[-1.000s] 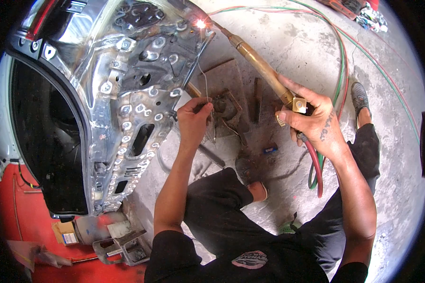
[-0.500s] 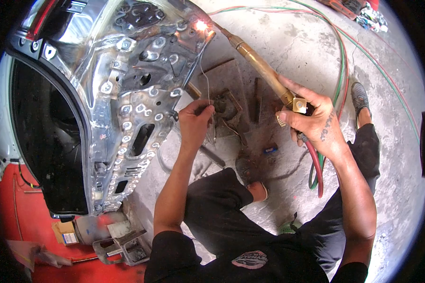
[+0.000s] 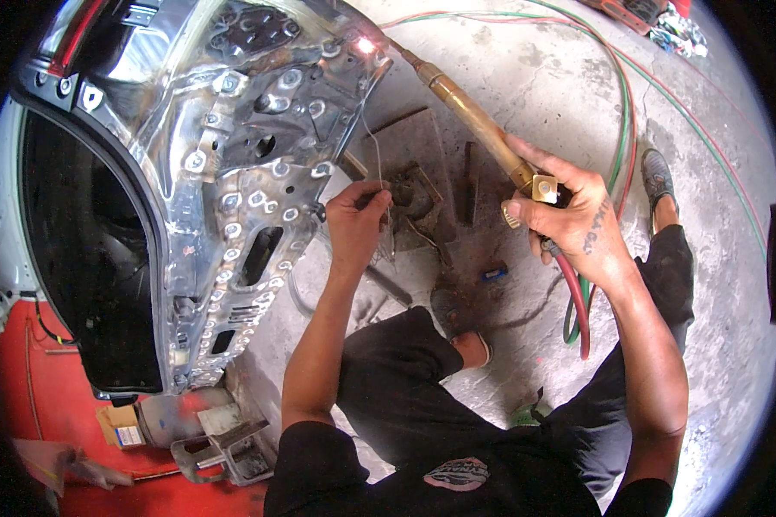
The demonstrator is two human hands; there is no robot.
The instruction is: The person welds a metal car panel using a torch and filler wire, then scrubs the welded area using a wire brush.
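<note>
My right hand [image 3: 578, 220] is wrapped round the valve end of a brass gas torch [image 3: 474, 116], thumb on the near side. Its thin nozzle points up and left at a bright pinkish glow [image 3: 366, 46] by the upper right edge of a bare metal car body panel [image 3: 306, 211]. In a pinch, my left hand [image 3: 359, 226] holds a thin filler rod [image 3: 376, 146], just right of the panel's edge. The rod bends upward toward the glowing spot; its lower end hangs below my fingers. Several round spot marks and holes cover the panel.
Red and green hoses [image 3: 619, 129] run from the torch across the concrete floor [image 3: 716, 284]. Dark metal scraps [image 3: 467, 185] and a small blue object [image 3: 494, 275] lie between my feet and the panel. A grey metal bracket [image 3: 237, 448] stands at the lower left near red flooring [image 3: 17, 370].
The glow at the panel has become smaller and dimmer, with less orange light around it. Both hands and the torch stay almost in place.
</note>
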